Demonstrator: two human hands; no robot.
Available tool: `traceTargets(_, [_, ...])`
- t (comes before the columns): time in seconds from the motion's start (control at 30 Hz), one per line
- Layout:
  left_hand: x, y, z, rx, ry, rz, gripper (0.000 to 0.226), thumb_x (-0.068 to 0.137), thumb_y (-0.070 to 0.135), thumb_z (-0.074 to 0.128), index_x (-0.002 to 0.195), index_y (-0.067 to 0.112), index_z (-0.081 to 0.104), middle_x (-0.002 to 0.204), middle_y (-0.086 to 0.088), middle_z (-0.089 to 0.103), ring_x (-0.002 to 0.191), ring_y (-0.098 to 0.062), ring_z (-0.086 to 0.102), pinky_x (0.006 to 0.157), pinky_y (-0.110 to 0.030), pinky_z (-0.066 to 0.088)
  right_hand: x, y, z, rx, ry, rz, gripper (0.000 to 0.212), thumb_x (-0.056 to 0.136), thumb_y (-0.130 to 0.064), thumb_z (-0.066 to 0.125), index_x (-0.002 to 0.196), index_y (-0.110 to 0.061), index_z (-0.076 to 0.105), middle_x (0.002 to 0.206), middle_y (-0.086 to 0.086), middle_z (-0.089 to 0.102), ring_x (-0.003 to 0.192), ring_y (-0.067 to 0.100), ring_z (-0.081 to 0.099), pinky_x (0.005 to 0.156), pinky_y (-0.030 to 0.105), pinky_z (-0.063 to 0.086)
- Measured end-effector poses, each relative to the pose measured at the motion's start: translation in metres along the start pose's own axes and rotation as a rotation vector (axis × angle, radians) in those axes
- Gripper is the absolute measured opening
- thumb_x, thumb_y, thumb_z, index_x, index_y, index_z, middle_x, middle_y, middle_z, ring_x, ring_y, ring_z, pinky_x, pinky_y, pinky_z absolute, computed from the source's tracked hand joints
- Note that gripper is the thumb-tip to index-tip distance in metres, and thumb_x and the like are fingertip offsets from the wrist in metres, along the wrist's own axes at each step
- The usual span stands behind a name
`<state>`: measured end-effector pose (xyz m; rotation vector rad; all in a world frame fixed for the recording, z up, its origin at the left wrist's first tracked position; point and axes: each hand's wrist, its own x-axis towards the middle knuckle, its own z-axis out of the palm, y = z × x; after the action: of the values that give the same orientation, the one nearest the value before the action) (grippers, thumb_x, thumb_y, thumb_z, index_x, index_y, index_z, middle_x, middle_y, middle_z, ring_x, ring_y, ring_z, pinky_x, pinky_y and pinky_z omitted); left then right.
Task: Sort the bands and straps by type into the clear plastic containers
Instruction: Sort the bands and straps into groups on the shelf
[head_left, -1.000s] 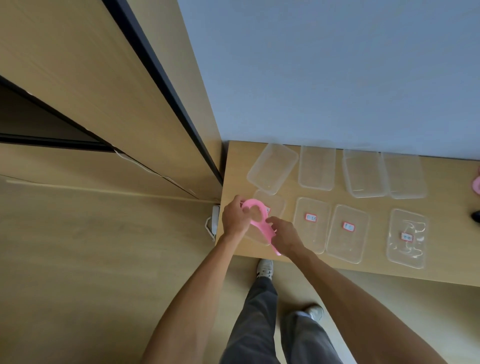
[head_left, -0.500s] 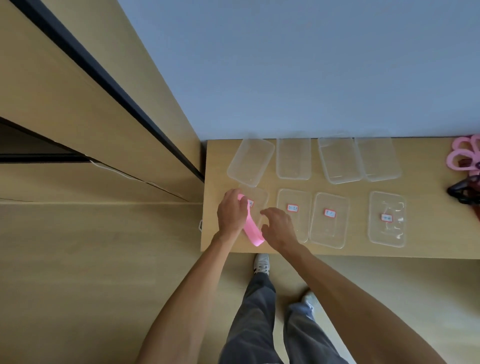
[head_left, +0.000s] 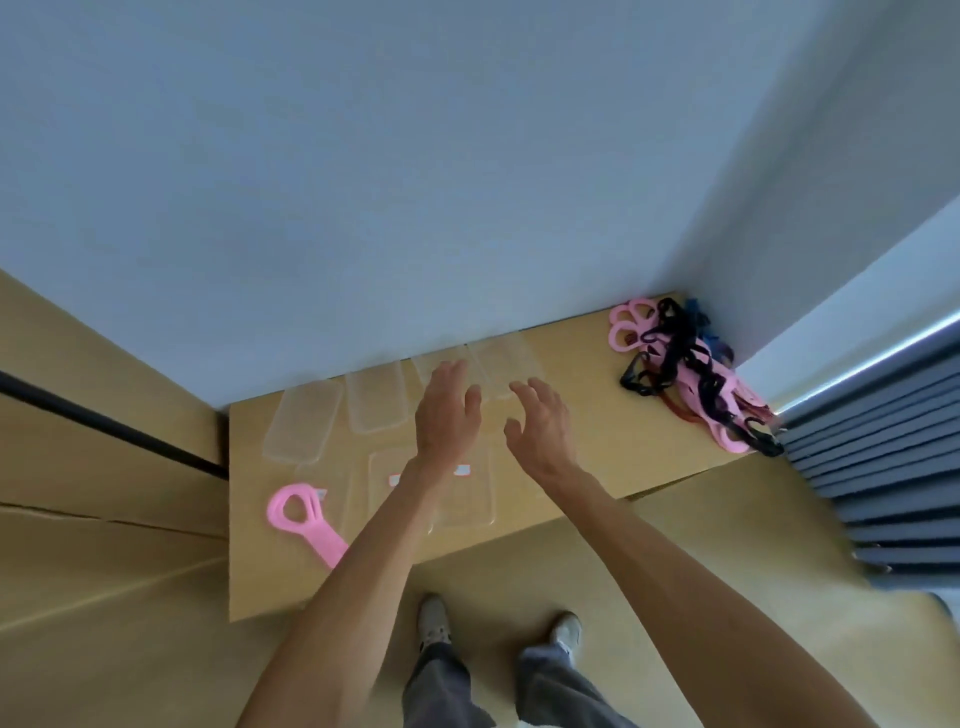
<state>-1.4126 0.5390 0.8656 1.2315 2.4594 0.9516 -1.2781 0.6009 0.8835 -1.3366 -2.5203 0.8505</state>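
A pink strap (head_left: 304, 522) with a loop end lies in the near-left clear container (head_left: 332, 480), its tail hanging over the table's front edge. My left hand (head_left: 448, 410) and my right hand (head_left: 540, 423) hover empty over the middle of the table, fingers spread. A tangled pile of pink, black, red and blue bands and straps (head_left: 685, 364) sits at the far right corner. Clear containers stand in two rows, among them a far-left one (head_left: 304, 421) and a near one with a red label (head_left: 467, 493).
The wooden table (head_left: 613, 447) stands against a pale blue wall. Wooden cabinet panels (head_left: 104, 415) rise on the left. Grey slatted blinds (head_left: 883, 467) hang at the right. My shoes (head_left: 434, 621) stand on the floor below the front edge.
Both hands let go of the pink strap, which now lies in the near-left container. They lifted and moved right, toward the middle of the table. The view swung right, showing the pile.
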Motion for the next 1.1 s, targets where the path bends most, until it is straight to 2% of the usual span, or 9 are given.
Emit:
traceTargets(0.13, [0.003, 0.089, 0.046, 0.026, -0.047, 0.021, 0.047, 0.102, 0.021, 0.048, 0.147, 0.01, 0.043, 0.153, -0.013, 0.041, 0.142, -0.028, 0.039, 0.109, -0.042, 0.04, -0.007, 0.076, -0.079, -0.019, 0.027, 0.036, 0.059, 0.09, -0.01, 0.061, 0.146, -0.014, 0.043, 0.154, 0.018, 0.034, 0.137, 0.035, 0.037, 0.112, 0.045, 0.034])
traceTargets(0.3, [0.003, 0.182, 0.103, 0.031, -0.155, 0.124, 0.048, 0.101, 0.021, 0.05, 0.147, 0.011, 0.041, 0.153, -0.012, 0.039, 0.14, -0.027, 0.041, 0.107, -0.041, 0.041, -0.014, 0.155, -0.159, 0.001, 0.135, 0.148, 0.058, 0.086, -0.01, 0.061, 0.142, -0.015, 0.046, 0.14, 0.009, 0.044, 0.124, 0.031, 0.046, 0.096, 0.042, 0.047])
traceTargets(0.47, [0.016, 0.241, 0.154, 0.078, -0.282, 0.184, 0.044, 0.098, 0.015, 0.051, 0.142, 0.009, 0.046, 0.148, -0.013, 0.043, 0.132, -0.026, 0.048, 0.098, -0.035, 0.046, -0.014, 0.221, -0.204, -0.014, 0.171, 0.213, 0.05, 0.091, -0.009, 0.053, 0.14, -0.019, 0.045, 0.139, 0.011, 0.045, 0.123, 0.032, 0.047, 0.094, 0.042, 0.05])
traceTargets(0.53, [0.023, 0.255, 0.175, 0.091, -0.349, 0.217, 0.039, 0.097, 0.012, 0.052, 0.136, 0.009, 0.052, 0.139, -0.012, 0.05, 0.124, -0.023, 0.053, 0.093, -0.032, 0.048, -0.011, 0.245, -0.211, -0.013, 0.174, 0.26, 0.048, 0.094, -0.013, 0.055, 0.141, -0.017, 0.046, 0.141, 0.012, 0.044, 0.127, 0.032, 0.046, 0.097, 0.043, 0.05])
traceTargets(0.67, [0.041, 0.271, 0.219, 0.159, -0.471, 0.223, 0.028, 0.097, 0.015, 0.05, 0.121, 0.003, 0.061, 0.122, -0.013, 0.059, 0.113, -0.027, 0.056, 0.087, -0.034, 0.046, 0.002, 0.291, -0.217, 0.007, 0.127, 0.322, 0.048, 0.09, -0.011, 0.057, 0.138, -0.012, 0.052, 0.142, 0.013, 0.044, 0.131, 0.032, 0.045, 0.098, 0.041, 0.05])
traceTargets(0.77, [0.061, 0.276, 0.249, 0.164, -0.529, 0.194, 0.031, 0.098, 0.015, 0.052, 0.126, 0.006, 0.062, 0.124, -0.009, 0.061, 0.119, -0.025, 0.055, 0.092, -0.033, 0.046, 0.026, 0.321, -0.219, 0.027, 0.052, 0.363, 0.052, 0.086, -0.007, 0.057, 0.138, -0.012, 0.053, 0.137, 0.012, 0.05, 0.122, 0.031, 0.052, 0.092, 0.038, 0.051])
traceTargets(0.9, [0.098, 0.279, 0.288, 0.131, -0.539, 0.111, 0.029, 0.098, 0.014, 0.052, 0.124, 0.009, 0.064, 0.122, -0.006, 0.064, 0.115, -0.024, 0.058, 0.087, -0.031, 0.046, 0.075, 0.355, -0.219, 0.049, -0.013, 0.398, 0.047, 0.084, -0.002, 0.054, 0.131, -0.011, 0.06, 0.126, 0.014, 0.056, 0.109, 0.03, 0.057, 0.078, 0.03, 0.046])
traceTargets(1.0, [0.128, 0.279, 0.312, 0.124, -0.569, 0.061, 0.025, 0.098, 0.011, 0.049, 0.117, 0.005, 0.065, 0.116, -0.008, 0.065, 0.109, -0.026, 0.06, 0.082, -0.032, 0.045, 0.115, 0.376, -0.216, 0.048, -0.085, 0.441, 0.044, 0.086, -0.004, 0.052, 0.129, -0.01, 0.06, 0.124, 0.014, 0.059, 0.106, 0.031, 0.06, 0.085, 0.039, 0.053])
traceTargets(1.1, [0.156, 0.271, 0.331, 0.139, -0.594, -0.001, 0.017, 0.095, 0.007, 0.047, 0.095, -0.001, 0.062, 0.095, -0.015, 0.064, 0.091, -0.032, 0.06, 0.068, -0.035, 0.04, 0.151, 0.39, -0.209, 0.064, -0.167, 0.468, 0.045, 0.089, -0.009, 0.053, 0.133, -0.014, 0.056, 0.126, 0.011, 0.063, 0.105, 0.03, 0.063, 0.088, 0.043, 0.055])
